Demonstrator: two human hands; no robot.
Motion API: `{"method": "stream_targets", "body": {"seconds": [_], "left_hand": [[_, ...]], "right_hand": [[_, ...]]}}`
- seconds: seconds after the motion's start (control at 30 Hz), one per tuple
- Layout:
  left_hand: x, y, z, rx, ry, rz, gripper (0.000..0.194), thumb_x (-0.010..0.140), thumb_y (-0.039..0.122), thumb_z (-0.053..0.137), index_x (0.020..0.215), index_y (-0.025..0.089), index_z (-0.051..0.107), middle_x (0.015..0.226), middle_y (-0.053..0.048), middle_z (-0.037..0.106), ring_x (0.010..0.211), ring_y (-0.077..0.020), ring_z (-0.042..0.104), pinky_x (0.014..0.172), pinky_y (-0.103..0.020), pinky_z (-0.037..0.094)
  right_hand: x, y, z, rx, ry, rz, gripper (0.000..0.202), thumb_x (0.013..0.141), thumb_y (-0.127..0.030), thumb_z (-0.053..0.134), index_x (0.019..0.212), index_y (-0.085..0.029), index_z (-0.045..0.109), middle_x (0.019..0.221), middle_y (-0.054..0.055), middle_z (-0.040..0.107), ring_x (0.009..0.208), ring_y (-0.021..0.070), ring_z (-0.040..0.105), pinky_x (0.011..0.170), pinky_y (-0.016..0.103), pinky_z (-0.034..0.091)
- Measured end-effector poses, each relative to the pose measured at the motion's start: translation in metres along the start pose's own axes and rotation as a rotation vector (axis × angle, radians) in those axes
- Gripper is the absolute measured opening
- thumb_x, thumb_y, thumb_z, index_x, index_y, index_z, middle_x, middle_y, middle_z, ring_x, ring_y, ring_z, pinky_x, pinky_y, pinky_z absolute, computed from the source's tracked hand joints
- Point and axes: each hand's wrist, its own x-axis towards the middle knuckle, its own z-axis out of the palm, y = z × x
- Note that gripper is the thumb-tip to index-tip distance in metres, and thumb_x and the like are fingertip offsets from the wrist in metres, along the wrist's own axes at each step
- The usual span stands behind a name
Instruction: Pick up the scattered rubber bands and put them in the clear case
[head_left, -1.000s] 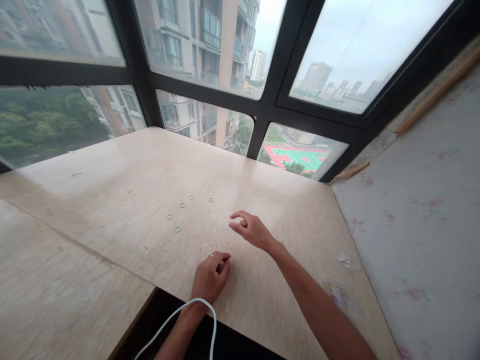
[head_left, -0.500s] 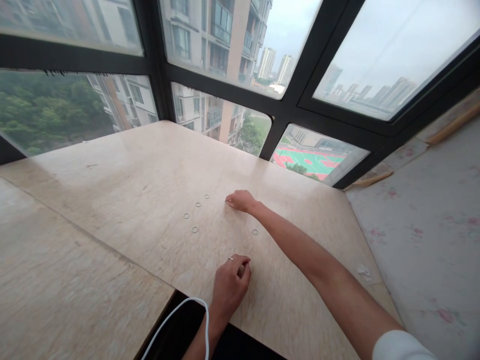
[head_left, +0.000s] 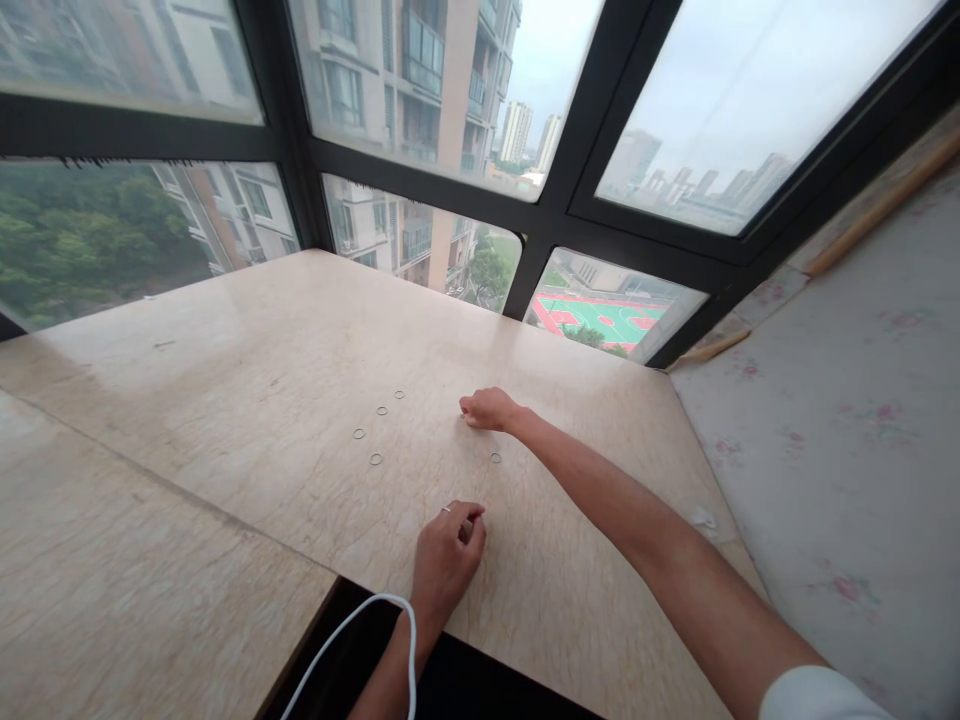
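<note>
Several thin metal rings lie apart on the marble-patterned countertop, among them a far ring, a near ring and a lone ring to the right. Beyond the lone ring, my right hand is closed in a pinch low over the surface; whatever its fingertips hold is too small to make out. Closer to me, my left hand rests by the counter's front edge, its fingers curled toward the thumb and a ring on one finger. What may lie inside that curl is hidden.
A white cable loops beside my left forearm, over a dark gap below the counter edge. Dark window frames border the far side. A crumpled white scrap lies near the floral wall at right.
The view has shifted slightly, moving the counter and rings left in the picture. My right hand has drawn a little right and nearer, away from the row of rings. My left hand keeps its curl.
</note>
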Motion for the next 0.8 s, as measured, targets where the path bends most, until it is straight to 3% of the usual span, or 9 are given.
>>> {"method": "stream_targets", "body": {"seconds": [0.2,0.33,0.5,0.63,0.8], "left_hand": [[0.001,0.001,0.000,-0.010,0.029,-0.002,0.015,0.083,0.021,0.051,0.086,0.020,0.066,0.083,-0.004,0.071,0.071,-0.0188,0.066,0.068,-0.032,0.050],[0.002,-0.001,0.001,-0.030,0.044,-0.012,0.018,0.082,0.024,0.050,0.086,0.019,0.066,0.081,-0.005,0.071,0.068,-0.0187,0.065,0.066,-0.032,0.051],[0.004,-0.003,0.001,-0.053,0.064,-0.014,0.021,0.082,0.028,0.049,0.085,0.019,0.068,0.083,-0.006,0.072,0.067,-0.0185,0.065,0.066,-0.032,0.051],[0.004,-0.003,0.002,-0.057,0.064,-0.019,0.023,0.082,0.031,0.050,0.085,0.018,0.068,0.082,-0.006,0.072,0.063,-0.0180,0.064,0.063,-0.031,0.051],[0.005,-0.002,0.001,-0.053,0.067,-0.045,0.024,0.079,0.035,0.052,0.083,0.019,0.069,0.078,-0.005,0.072,0.059,-0.0172,0.063,0.061,-0.030,0.051]], "right_hand": [[-0.025,0.019,0.009,0.286,0.032,0.066,0.013,0.076,-0.023,0.065,0.086,-0.015,0.065,0.095,0.008,0.070,0.092,0.0225,0.062,0.077,0.033,0.045],[-0.051,0.027,0.018,0.632,0.162,0.111,0.010,0.070,-0.018,0.061,0.080,-0.018,0.059,0.066,0.002,0.065,0.069,0.0163,0.061,0.063,0.024,0.041],[-0.089,0.022,0.025,1.176,0.299,0.142,0.009,0.075,-0.027,0.047,0.082,-0.021,0.045,0.045,-0.009,0.045,0.039,0.0077,0.038,0.041,0.019,0.027],[-0.127,0.012,0.029,1.547,0.348,0.087,0.018,0.074,-0.038,0.050,0.080,-0.023,0.042,0.041,-0.015,0.030,0.034,0.0051,0.019,0.037,0.019,0.018],[-0.173,0.002,0.037,1.833,0.347,0.031,0.024,0.072,-0.040,0.061,0.080,-0.022,0.047,0.036,-0.018,0.026,0.031,0.0027,0.012,0.036,0.019,0.015]]}}
